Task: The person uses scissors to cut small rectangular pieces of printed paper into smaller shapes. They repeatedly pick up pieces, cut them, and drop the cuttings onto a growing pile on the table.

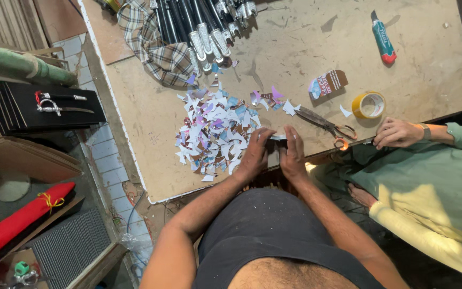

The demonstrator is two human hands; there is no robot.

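Note:
My left hand (255,152) rests palm down on the right edge of a heap of small cut paper scraps (212,131), white, blue and purple, on a worn brown tabletop (151,115). My right hand (293,152) lies flat beside it, fingers pointing away from me, touching a pale scrap near the fingertips. Both hands are close together near the table's front edge. Neither hand grips anything that I can see.
Scissors with orange handles (327,126) lie right of my hands. A yellow tape roll (369,104), a printed label (328,84) and a green utility knife (384,38) lie further right. Several dark sheathed blades (199,24) on checked cloth lie at the far edge. Another person's hand (397,134) rests at right.

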